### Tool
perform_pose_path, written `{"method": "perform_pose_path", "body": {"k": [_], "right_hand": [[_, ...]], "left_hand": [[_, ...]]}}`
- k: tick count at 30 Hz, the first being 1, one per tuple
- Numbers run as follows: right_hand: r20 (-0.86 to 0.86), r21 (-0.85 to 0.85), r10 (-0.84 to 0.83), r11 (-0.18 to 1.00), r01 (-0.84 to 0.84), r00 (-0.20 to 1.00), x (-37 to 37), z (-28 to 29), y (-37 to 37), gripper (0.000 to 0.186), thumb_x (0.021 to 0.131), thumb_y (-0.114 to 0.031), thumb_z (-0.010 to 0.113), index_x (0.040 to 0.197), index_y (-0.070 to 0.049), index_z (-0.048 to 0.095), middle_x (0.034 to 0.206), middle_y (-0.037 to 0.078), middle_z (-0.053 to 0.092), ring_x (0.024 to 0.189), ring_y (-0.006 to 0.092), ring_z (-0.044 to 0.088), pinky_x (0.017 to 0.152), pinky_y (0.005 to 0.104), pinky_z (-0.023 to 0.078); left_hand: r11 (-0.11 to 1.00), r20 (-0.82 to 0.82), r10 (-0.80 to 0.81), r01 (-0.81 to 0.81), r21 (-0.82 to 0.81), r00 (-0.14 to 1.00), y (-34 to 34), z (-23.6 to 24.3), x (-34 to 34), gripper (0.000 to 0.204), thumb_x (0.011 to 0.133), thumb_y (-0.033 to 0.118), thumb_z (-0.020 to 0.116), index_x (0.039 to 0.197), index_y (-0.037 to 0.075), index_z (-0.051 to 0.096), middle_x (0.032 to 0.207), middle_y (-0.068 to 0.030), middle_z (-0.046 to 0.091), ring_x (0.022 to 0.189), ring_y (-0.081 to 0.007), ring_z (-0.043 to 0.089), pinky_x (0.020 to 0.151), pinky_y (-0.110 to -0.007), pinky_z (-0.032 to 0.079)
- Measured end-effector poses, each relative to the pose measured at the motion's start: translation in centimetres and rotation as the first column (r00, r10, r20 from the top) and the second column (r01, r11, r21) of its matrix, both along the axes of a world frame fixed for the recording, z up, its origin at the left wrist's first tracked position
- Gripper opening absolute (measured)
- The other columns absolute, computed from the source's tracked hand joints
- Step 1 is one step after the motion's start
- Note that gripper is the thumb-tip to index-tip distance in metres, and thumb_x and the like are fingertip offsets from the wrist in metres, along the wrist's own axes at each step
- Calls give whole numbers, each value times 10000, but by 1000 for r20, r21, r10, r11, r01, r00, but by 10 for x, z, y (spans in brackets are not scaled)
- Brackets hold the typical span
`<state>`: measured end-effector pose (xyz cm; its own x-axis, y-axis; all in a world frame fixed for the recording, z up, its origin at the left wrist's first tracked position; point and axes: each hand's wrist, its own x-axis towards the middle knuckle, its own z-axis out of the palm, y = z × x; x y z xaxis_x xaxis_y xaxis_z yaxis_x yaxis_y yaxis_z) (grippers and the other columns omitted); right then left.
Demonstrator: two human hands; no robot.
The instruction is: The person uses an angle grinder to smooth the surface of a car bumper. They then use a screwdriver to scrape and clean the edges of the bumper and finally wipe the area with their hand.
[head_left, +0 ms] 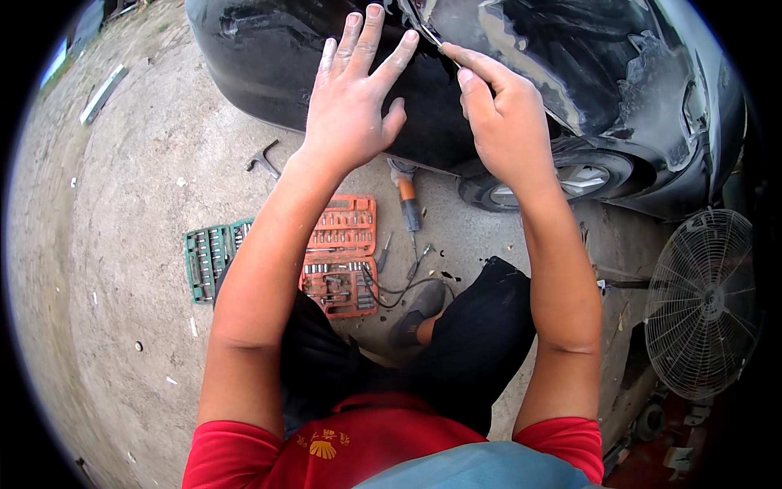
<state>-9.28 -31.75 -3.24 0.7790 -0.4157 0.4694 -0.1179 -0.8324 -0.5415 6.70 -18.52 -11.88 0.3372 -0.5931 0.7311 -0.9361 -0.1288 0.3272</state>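
Note:
My left hand (352, 98) is spread with its fingers stretched out over the dark bumper (269, 77) of a car. Whether its fingertips touch the surface I cannot tell. Grey dust coats its fingers. At the seam beside the sanded, patchy fender (562, 73), my right hand (503, 110) pinches something thin between thumb and index finger, mostly hidden by the fingers. Its tip meets the narrow pale edge of the panel gap.
Below the car lie an orange-handled power tool (408, 204), a hammer (262, 160), a screwdriver (383, 254) and a cable (395, 291). An orange socket case (376, 232) and a green one (192, 269) lie opened. A wheel (623, 171) and a large fan (711, 301) are at right.

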Motion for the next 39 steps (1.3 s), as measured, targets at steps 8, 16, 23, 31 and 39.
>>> {"method": "perform_pose_path", "body": {"k": [8,16,23,31,39], "right_hand": [[-17,6,22,1000,-21,1000,-5,3,-4,371,1124,-186,570,1355,0,793,1302,249,806,1229,427,778,1097,450,591],[-21,9,42,999,-42,999,-3,3,-5,378,1121,-192,569,1362,-1,789,1301,253,804,1228,427,777,1103,452,588],[-12,29,37,999,-37,999,-4,4,-5,379,1124,-189,569,1372,-6,789,1302,251,806,1225,418,782,1098,446,590],[-20,34,25,999,-24,999,-4,1,-6,377,1122,-184,573,1375,-7,789,1303,250,807,1220,412,787,1099,439,591],[1,55,44,998,-44,999,-3,-1,-5,381,1123,-184,564,1369,-3,792,1327,240,807,1251,408,776,1122,439,581]], "left_hand": [[1000,0,21,-21,14,1000,-2,-3,-2,947,834,179,823,1726,142,507,1859,-339,202,1690,-585,254,1336,-694,302],[1000,-3,19,-18,23,1000,-2,-2,-3,950,836,176,821,1730,149,503,1865,-336,186,1697,-583,241,1340,-695,293],[999,-1,20,-20,27,1000,-2,-2,-2,952,837,176,823,1732,148,499,1866,-341,176,1697,-589,233,1343,-693,286],[999,7,23,-23,31,1000,-2,-2,-2,955,836,172,821,1734,149,496,1863,-343,181,1695,-592,236,1340,-693,294],[999,3,19,-19,26,1000,-2,-2,-3,956,836,170,820,1735,150,494,1864,-342,180,1698,-591,230,1341,-693,292]]}}
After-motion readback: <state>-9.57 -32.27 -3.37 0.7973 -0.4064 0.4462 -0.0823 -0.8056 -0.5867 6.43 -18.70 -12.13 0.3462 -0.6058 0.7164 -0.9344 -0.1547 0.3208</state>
